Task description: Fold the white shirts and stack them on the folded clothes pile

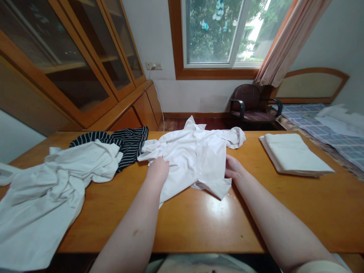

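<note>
A white button-up shirt (182,155) lies spread across the wooden table in front of me, collar pointing away. Its front buttons face up, and its sleeves reach out to either side. My left hand (159,167) is closed on the fabric at the shirt's left side, below the sleeve. At the opposite edge, my right hand (233,167) grips the side of the shirt, its fingertips partly hidden by the cloth. The near right corner of the hem is folded up off the tabletop.
Crumpled white clothing (51,189) and a black-and-white striped garment (131,146) lie on the left of the table (210,235). A folded white stack (295,153) rests on the right. Beyond stand a glass-door cabinet (113,94), an office chair (250,100) and a bed (321,121).
</note>
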The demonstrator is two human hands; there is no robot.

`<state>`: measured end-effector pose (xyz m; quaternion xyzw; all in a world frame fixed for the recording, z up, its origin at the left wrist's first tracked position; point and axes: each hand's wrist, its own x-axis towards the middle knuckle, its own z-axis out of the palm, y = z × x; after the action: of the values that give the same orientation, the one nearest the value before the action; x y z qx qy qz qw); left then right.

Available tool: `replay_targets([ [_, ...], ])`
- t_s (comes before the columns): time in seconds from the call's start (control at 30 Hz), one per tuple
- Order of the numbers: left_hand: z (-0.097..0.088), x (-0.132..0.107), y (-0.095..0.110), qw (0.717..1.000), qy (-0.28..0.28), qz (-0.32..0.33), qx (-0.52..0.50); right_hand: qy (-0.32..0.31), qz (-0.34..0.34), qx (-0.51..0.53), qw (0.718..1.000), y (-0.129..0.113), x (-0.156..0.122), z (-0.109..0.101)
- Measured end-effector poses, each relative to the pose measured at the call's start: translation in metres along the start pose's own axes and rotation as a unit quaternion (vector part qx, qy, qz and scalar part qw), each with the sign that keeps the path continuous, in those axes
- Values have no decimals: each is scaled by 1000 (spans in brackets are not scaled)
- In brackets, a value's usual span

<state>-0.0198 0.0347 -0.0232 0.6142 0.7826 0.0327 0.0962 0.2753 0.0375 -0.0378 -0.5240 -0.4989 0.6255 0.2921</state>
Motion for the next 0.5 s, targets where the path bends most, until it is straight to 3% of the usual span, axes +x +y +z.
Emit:
replay_targets([
  [0.17,3,1,0,1000,-9,-19,-12,40,-32,25,998,1,2,0],
  [0.23,4,3,1,1000,-11,-7,-15,93,-69,66,991,1,2,4],
  [0.37,6,7,2,998,1,31,-55,237,-159,158,945,0,0,9],
  [0.5,5,9,5,991,39,27,-127,293,-200,194,915,-1,-2,6],
])
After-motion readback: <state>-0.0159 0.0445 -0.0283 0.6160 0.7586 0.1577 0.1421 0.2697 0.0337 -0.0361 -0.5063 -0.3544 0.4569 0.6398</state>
